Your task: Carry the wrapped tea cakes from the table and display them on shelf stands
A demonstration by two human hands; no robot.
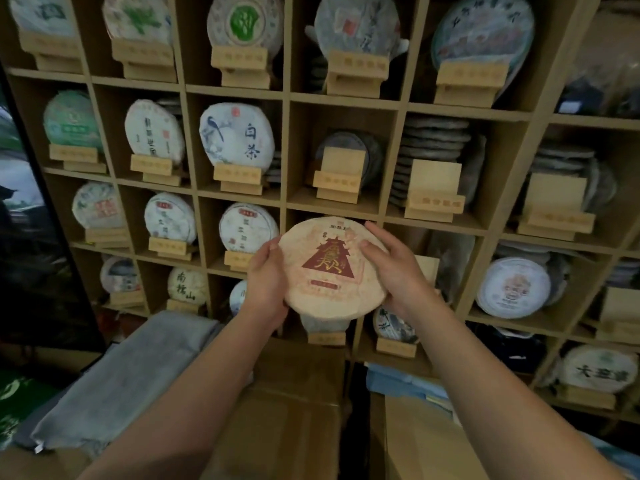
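Note:
I hold a round tea cake (pixel 329 268) wrapped in cream paper with a red pagoda print, upright and facing me, in front of the wooden shelf grid (pixel 285 147). My left hand (pixel 266 278) grips its left edge. My right hand (pixel 394 268) grips its right edge, thumb across the front. Straight above the cake, a cubby holds an empty wooden stand (pixel 341 174) with a wrapped cake behind it. Two more empty stands (pixel 434 190) (pixel 556 209) sit in the cubbies to the right.
Most cubbies hold wrapped cakes on stands, such as the bird-print cake (pixel 237 135). Stacks of cakes (pixel 433 140) fill cubbies at the right. Cardboard boxes (pixel 287 403) and a folded grey cloth (pixel 128 375) lie below the shelf, under my arms.

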